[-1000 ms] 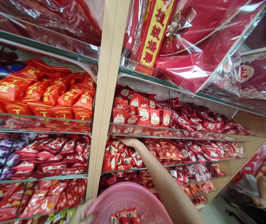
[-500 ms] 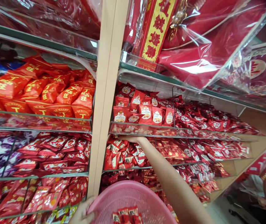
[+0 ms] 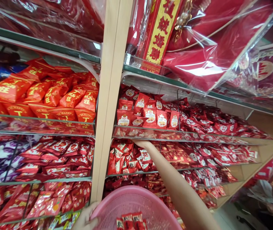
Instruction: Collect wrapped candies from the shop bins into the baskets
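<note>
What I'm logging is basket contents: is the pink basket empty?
No, small red packets lie inside the pink basket, which the left hand holds by its rim.

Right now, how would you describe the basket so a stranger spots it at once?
Find the tall wooden post left of centre. By its lower end, the left hand grips the basket by its rim. Its round, pink, perforated wall stands out from the shiny red packets above it.
</note>
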Tool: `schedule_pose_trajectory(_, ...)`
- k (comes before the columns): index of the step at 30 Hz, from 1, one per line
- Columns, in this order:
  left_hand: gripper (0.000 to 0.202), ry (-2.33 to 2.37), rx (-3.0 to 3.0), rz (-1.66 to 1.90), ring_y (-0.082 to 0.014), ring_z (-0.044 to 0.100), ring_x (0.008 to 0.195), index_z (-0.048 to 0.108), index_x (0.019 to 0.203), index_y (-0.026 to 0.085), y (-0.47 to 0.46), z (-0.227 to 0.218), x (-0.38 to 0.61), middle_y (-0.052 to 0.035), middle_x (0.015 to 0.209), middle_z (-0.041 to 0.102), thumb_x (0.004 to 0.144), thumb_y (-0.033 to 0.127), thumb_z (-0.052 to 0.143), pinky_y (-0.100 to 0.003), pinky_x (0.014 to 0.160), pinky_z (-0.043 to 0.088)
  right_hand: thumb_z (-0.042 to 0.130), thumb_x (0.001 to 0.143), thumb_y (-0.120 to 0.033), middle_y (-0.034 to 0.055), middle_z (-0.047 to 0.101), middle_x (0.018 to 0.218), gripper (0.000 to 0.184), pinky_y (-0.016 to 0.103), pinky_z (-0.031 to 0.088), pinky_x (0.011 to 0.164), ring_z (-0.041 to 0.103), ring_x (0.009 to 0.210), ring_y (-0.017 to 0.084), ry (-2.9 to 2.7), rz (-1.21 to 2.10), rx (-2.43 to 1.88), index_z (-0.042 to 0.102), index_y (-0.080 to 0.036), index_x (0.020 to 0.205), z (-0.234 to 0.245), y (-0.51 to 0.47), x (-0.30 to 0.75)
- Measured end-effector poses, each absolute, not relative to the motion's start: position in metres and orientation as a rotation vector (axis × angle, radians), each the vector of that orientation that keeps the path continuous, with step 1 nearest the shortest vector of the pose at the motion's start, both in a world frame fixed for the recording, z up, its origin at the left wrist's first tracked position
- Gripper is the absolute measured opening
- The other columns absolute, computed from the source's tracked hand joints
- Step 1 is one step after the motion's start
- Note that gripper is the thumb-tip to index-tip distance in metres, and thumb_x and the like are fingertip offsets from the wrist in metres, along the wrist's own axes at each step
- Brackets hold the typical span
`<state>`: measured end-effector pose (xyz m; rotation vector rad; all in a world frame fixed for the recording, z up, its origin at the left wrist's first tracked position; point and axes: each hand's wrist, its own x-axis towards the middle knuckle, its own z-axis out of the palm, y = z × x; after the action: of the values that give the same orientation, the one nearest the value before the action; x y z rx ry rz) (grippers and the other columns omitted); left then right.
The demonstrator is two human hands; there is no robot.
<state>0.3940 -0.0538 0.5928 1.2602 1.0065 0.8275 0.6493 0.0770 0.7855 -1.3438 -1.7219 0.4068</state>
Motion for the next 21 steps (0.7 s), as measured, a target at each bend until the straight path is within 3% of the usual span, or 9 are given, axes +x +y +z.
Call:
schedule_pose_trajectory(6,0.035,0.982,1.269,0.828,-0.0299,0.057,0.105,0.069,0.092,0.020,-0.055,0.597,0.394,-0.0014,0.098,0.072,0.058,0.025,0.062,-0.034,0.088,0.047,0.055,0.078,-0.042,0.0019,0.060,0.111,0.040,0.041,0.039,0.093,0.053,0.102,0.021,-1.769,0.401,-1.342,0.053,-0.026,0.115,0.782,0.054,0.662)
schedule_pose_trajectory(14,0.040,1.019,1.263,0.880,-0.0295,0.058,0.104,0.069,0.093,0.020,-0.050,0.584,0.390,-0.0035,0.098,0.071,0.054,0.031,0.071,-0.036,0.092,0.045,0.062,0.073,-0.040,0.0061,0.061,0.097,0.034,0.037,0.038,0.087,0.052,0.093,0.021,-1.843,0.222,-1.371,0.061,-0.019,0.100,0.773,-0.026,0.665)
schedule_pose_trajectory(17,0.042,0.978,1.272,0.865,-0.0278,0.059,0.102,0.068,0.096,0.018,-0.050,0.581,0.389,-0.0046,0.098,0.071,0.057,0.034,0.072,-0.035,0.090,0.046,0.064,0.071,-0.040,0.0036,0.060,0.089,0.028,0.032,0.040,0.080,0.053,0.085,0.017,-1.687,0.452,-1.313,0.061,-0.019,0.088,0.764,-0.059,0.660)
schedule_pose_trajectory(21,0.038,0.832,1.318,0.813,-0.0260,0.060,0.101,0.066,0.100,0.018,-0.053,0.589,0.390,-0.0052,0.100,0.070,0.065,0.033,0.067,-0.034,0.090,0.045,0.068,0.069,-0.038,-0.0013,0.059,0.079,0.031,0.025,0.042,0.066,0.054,0.068,0.011,-1.206,1.091,-1.106,0.058,-0.021,0.092,0.742,-0.088,0.649)
